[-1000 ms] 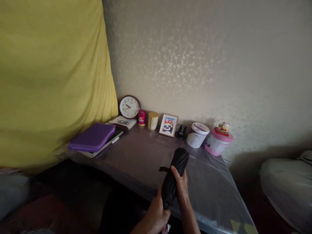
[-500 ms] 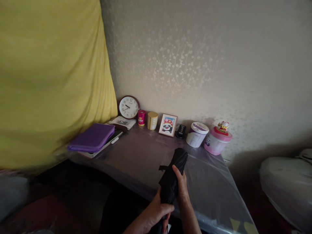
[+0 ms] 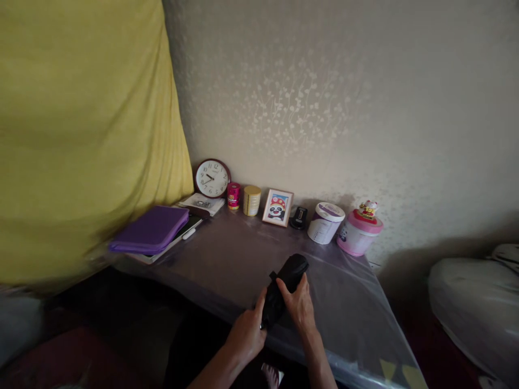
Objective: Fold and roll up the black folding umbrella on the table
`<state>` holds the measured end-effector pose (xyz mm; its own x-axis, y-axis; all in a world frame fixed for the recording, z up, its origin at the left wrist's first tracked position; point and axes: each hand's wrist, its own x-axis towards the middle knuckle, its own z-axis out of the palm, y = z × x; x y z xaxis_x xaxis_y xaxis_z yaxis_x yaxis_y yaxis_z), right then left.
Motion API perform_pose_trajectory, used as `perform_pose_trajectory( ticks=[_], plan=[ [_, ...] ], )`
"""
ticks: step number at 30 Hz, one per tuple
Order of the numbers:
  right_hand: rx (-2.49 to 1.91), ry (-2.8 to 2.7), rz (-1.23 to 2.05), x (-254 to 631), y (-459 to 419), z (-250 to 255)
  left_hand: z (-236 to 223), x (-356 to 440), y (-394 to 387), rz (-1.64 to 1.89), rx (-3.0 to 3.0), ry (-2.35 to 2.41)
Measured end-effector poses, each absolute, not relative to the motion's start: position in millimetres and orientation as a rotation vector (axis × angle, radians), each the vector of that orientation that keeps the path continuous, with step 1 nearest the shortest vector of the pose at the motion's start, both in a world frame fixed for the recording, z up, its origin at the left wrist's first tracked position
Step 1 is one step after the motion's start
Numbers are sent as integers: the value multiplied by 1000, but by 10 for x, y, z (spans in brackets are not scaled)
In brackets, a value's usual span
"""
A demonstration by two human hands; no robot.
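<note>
A folded black umbrella tilts up and to the right over the table's front edge, its strap sticking out on the left side. My left hand is closed around its lower end. Higher up, my right hand grips the umbrella from the right, with the thumb lying across the black fabric. The undersides of both grips are hidden.
Along the wall stand a round clock, a pink can, a yellow tin, a panda picture frame, a black object, a white tub and a pink-lidded tub. A purple folder lies left on the table.
The umbrella has tipped lower and moved slightly left. My left hand has shifted up to its lower end, and my right hand has moved a little with the umbrella.
</note>
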<state>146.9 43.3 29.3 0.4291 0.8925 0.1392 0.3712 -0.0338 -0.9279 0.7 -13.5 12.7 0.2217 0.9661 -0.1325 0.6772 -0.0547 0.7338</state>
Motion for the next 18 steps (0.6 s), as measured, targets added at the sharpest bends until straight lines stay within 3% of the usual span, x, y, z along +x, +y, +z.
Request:
perform_pose_trajectory(
  ticks=[4,9,18],
  plan=[
    [-1744,-1281,430,1478,432,216,103,-23,-87,428,1970,1592],
    [-1525,-1542,280,1485,459,164,107,-24,-18,393,2065,1572],
    [-1285,-1576,541,1560,574,213,179,-131,-39,417,2072,1405]
  ],
)
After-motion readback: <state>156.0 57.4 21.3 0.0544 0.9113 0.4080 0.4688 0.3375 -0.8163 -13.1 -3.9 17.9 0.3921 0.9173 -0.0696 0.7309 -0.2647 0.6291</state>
